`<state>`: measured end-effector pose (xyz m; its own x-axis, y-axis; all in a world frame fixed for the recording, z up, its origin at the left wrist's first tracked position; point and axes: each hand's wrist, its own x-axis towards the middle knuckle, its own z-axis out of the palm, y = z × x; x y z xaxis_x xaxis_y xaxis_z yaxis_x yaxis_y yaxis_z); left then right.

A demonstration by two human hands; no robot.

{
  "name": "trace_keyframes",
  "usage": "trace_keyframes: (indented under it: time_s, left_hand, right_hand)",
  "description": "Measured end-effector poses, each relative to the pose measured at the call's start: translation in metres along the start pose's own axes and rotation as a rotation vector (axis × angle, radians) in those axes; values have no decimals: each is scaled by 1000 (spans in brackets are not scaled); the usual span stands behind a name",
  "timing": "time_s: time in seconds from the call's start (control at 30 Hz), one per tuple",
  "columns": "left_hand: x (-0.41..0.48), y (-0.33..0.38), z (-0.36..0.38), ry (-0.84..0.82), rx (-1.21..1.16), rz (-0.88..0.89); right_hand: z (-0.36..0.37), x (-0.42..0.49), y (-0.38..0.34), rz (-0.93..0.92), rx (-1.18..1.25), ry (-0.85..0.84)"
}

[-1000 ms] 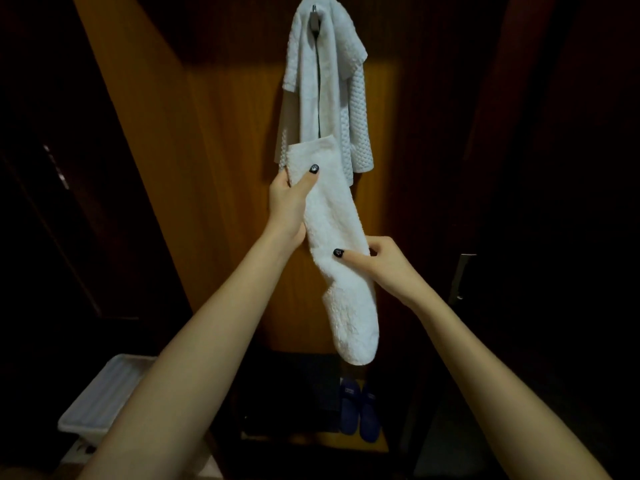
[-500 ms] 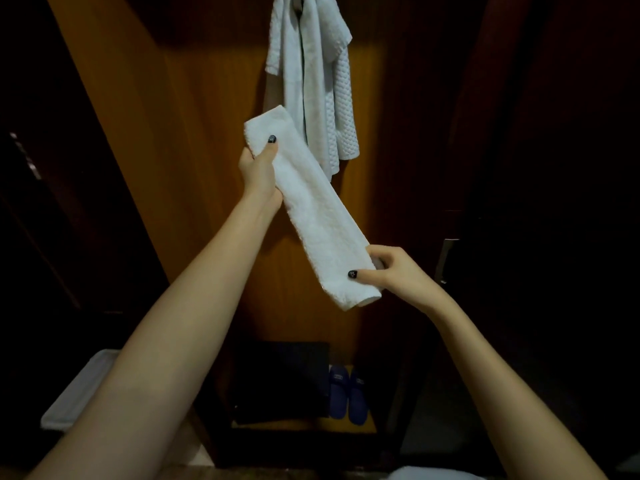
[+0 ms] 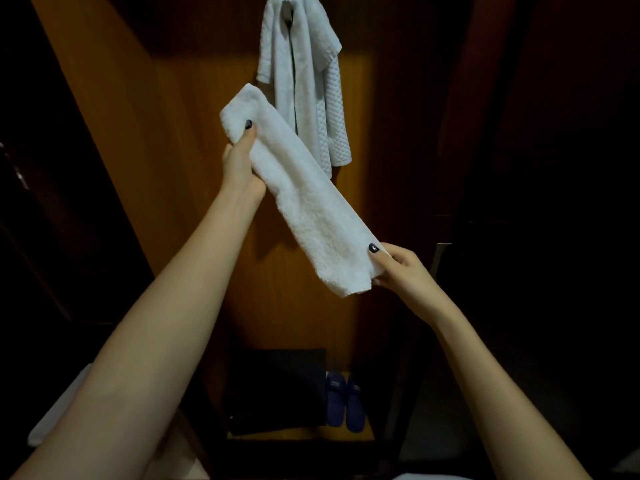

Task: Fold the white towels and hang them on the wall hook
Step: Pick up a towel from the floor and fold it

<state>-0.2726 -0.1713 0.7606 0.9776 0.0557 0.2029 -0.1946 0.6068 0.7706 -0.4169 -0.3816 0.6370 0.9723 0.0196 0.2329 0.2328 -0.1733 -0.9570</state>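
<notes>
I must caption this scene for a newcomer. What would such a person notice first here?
First the folded white towel, stretched slantwise across the middle, the left hand gripping its upper end and the right hand pinching its lower end. Next the hanging white towels on the hook at top centre, against the lit wooden panel. Low down, below them, stand dark blue slippers.

hook (image 3: pixel 286 11) cut by top edge; fingers of left hand (image 3: pixel 240 164) behind towel (image 3: pixel 304 202)
</notes>
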Motion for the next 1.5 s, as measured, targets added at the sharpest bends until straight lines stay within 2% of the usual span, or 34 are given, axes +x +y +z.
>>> trace_keyframes:
  time_s: [0.17, 0.33, 0.5, 0.63, 0.87, 1.07, 1.33, 1.5]
  left_hand:
    - [2, 6, -12, -59, -51, -50]
    - [7, -3, -40, -89, -192, -71]
    - [9, -22, -61, -28, -75, -129]
    - [5, -31, -61, -12, 24, -74]
    - [14, -35, -63, 39, 134, -25]
    - [17, -37, -75, 100, 41, -102]
    - [20, -33, -72, 55, -8, -182]
    - [20, -31, -70, 35, 10, -176]
  right_hand:
    - [-3, 0, -8, 27, -32, 18]
    - [-11, -5, -17, -53, -95, 65]
    - [-19, -3, -13, -63, -158, 250]
    - [-18, -4, -1, 9, -148, 338]
    - [-18, -6, -4, -7, -184, 352]
    - [-18, -14, -17, -33, -204, 183]
    - [-15, -13, -12, -54, -369, 384]
    - [-9, -13, -10, -110, -311, 430]
